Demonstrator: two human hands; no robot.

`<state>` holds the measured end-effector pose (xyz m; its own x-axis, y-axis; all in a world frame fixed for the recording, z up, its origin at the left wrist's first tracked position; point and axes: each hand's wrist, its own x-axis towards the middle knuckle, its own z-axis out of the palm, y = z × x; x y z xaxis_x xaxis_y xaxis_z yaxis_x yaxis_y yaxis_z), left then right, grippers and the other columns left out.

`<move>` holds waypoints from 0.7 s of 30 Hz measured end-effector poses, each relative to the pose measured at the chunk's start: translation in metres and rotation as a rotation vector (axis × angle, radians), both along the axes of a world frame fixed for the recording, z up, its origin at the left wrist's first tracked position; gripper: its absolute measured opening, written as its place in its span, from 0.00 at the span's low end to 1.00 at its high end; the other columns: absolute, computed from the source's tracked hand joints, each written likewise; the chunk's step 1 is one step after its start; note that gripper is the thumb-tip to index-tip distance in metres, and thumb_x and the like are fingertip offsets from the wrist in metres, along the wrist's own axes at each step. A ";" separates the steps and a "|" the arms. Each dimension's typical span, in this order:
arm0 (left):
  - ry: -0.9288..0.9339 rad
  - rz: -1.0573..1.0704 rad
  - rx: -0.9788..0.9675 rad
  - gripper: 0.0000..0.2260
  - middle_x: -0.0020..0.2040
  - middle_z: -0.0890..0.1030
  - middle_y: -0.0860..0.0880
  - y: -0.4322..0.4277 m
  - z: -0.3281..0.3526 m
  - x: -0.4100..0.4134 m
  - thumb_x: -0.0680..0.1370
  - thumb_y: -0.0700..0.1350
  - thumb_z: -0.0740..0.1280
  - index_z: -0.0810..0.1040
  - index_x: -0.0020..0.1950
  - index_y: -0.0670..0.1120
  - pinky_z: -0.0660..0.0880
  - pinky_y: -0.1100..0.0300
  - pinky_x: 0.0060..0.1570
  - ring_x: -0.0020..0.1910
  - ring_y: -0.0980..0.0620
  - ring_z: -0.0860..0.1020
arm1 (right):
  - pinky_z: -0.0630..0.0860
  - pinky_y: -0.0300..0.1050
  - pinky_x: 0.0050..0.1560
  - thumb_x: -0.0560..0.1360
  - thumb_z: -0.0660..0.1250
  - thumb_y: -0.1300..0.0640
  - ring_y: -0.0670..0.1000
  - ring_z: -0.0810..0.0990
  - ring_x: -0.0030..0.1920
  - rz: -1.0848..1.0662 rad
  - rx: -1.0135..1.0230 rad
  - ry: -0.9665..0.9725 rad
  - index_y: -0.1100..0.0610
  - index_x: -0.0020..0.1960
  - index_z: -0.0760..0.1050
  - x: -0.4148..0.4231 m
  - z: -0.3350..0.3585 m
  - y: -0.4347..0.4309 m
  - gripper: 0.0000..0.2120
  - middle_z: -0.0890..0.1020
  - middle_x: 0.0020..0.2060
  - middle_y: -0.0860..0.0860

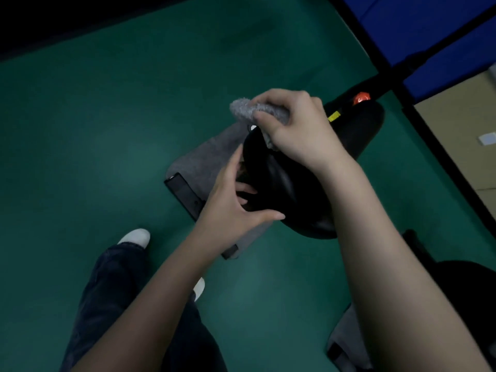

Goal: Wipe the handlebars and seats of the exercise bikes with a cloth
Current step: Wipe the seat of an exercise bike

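A black bike seat [284,189] fills the middle of the view, its narrow nose pointing up and left. My right hand [292,127] grips a fluffy grey cloth [247,110] and holds it against the nose end of the seat. My left hand [230,202] holds the seat's left edge, thumb on top and fingers curled underneath. The handlebars are not in view.
A grey mat [204,159] with a black base bar [185,196] lies on the green floor under the seat. The bike's black frame with a red knob [361,98] runs to the upper right. Blue panels [429,30] stand there. My legs and white shoes [135,237] are at lower left.
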<state>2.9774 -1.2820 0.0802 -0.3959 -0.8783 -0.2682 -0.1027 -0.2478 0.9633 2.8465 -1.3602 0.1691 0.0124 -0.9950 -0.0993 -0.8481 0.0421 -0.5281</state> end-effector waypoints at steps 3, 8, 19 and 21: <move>-0.104 -0.059 -0.114 0.54 0.65 0.60 0.65 -0.010 0.005 0.007 0.58 0.60 0.77 0.47 0.76 0.62 0.65 0.80 0.53 0.58 0.76 0.65 | 0.66 0.28 0.52 0.76 0.65 0.61 0.49 0.79 0.54 -0.025 -0.105 0.031 0.57 0.56 0.81 -0.001 0.002 0.017 0.10 0.83 0.50 0.52; -0.210 -0.170 -0.239 0.52 0.66 0.55 0.62 -0.031 0.013 0.015 0.58 0.64 0.74 0.52 0.76 0.58 0.60 0.61 0.69 0.71 0.58 0.59 | 0.69 0.38 0.60 0.76 0.64 0.65 0.54 0.77 0.56 -0.142 -0.275 0.087 0.61 0.56 0.80 -0.014 -0.001 0.061 0.10 0.81 0.53 0.54; -0.293 -0.411 -0.346 0.49 0.63 0.53 0.71 -0.063 0.026 0.025 0.59 0.63 0.74 0.49 0.72 0.63 0.55 0.58 0.70 0.69 0.65 0.54 | 0.69 0.37 0.61 0.77 0.64 0.67 0.56 0.77 0.56 -0.925 -0.413 0.104 0.63 0.57 0.79 0.003 -0.022 0.139 0.11 0.80 0.53 0.57; -0.330 -0.439 -0.381 0.48 0.67 0.56 0.66 -0.069 0.028 0.030 0.61 0.58 0.77 0.53 0.74 0.59 0.56 0.57 0.71 0.71 0.60 0.57 | 0.73 0.45 0.61 0.77 0.63 0.67 0.56 0.78 0.56 -1.052 -0.384 0.069 0.63 0.57 0.79 0.005 -0.022 0.149 0.11 0.80 0.53 0.57</move>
<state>3.0075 -1.3512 0.1078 -0.6887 -0.7115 -0.1395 -0.4209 0.2357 0.8759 2.8511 -1.2108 0.1467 -0.8463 -0.4715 0.2480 -0.5139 0.5996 -0.6135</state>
